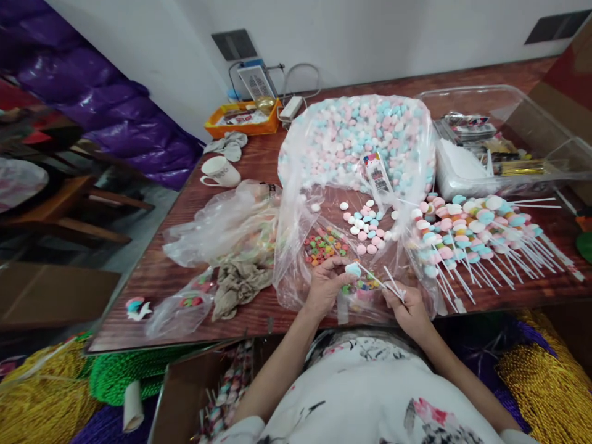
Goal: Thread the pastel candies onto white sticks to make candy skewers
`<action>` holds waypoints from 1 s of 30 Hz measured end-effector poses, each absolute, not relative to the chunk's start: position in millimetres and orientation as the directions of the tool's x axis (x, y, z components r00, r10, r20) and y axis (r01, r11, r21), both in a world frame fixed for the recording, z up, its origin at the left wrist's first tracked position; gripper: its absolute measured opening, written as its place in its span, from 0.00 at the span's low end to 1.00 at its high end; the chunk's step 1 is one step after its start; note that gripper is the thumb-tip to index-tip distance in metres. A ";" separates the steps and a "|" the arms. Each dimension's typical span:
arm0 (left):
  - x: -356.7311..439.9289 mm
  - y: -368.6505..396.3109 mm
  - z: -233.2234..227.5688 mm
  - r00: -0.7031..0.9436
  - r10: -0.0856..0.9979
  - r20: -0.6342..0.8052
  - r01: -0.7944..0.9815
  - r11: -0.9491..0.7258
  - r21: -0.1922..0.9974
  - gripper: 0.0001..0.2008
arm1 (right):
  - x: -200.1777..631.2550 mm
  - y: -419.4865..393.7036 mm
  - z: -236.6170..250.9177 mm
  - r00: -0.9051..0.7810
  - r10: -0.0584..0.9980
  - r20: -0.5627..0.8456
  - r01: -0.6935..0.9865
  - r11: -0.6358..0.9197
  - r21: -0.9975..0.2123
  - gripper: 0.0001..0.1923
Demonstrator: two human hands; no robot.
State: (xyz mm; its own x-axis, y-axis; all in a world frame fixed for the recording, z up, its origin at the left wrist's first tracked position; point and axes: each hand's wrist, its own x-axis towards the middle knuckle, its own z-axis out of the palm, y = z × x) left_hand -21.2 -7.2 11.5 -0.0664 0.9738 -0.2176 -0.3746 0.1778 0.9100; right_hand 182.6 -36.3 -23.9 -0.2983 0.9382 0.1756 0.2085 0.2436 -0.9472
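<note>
My left hand [324, 285] pinches a pale blue and white marshmallow [353, 269] at the tip of a white stick. My right hand [411, 308] grips several thin white sticks [394, 287], one of which reaches toward the marshmallow. Under and beyond both hands lies clear plastic sheeting. On it are colourful ring-shaped pieces [319, 246] and loose pink, white and blue marshmallows [365, 231]. Behind them a large clear bag of pastel marshmallows [351, 132] lies open toward me. To the right of my right hand is a pile of loaded sticks [481, 228].
A clear plastic bin [499, 179] with packets stands at the back right. On the left are a white mug [221, 172], a crumpled cloth [238, 287] and plastic bags [217, 216]. An orange tray [245, 126] sits by the wall. Coloured cord bundles [124, 370] lie below the table.
</note>
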 end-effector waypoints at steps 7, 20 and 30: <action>5.1 -17.7 -0.2 0.110 0.994 -0.018 -0.177 0.038 0.984 0.11 | 182.3 -35.6 -25.7 -0.265 0.955 0.130 0.183 0.182 -0.966 0.15; 2.8 -24.9 4.7 0.223 0.972 -0.072 -0.125 0.102 0.987 0.12 | 184.8 -35.8 -21.1 -0.294 0.938 0.184 0.187 0.245 -0.951 0.12; 3.8 -26.2 -1.9 0.136 0.979 -0.149 -0.147 0.169 0.975 0.09 | 183.1 -35.4 -19.3 -0.314 0.926 0.209 0.209 0.282 -0.936 0.12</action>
State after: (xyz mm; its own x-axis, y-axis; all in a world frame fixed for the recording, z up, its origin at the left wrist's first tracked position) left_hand 3.8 -26.2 -1.9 0.1358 0.9795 -0.1488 -0.1472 0.1685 0.9746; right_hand 183.1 -35.4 -19.3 -0.3137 0.9262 0.2091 0.2090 0.2822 -0.9363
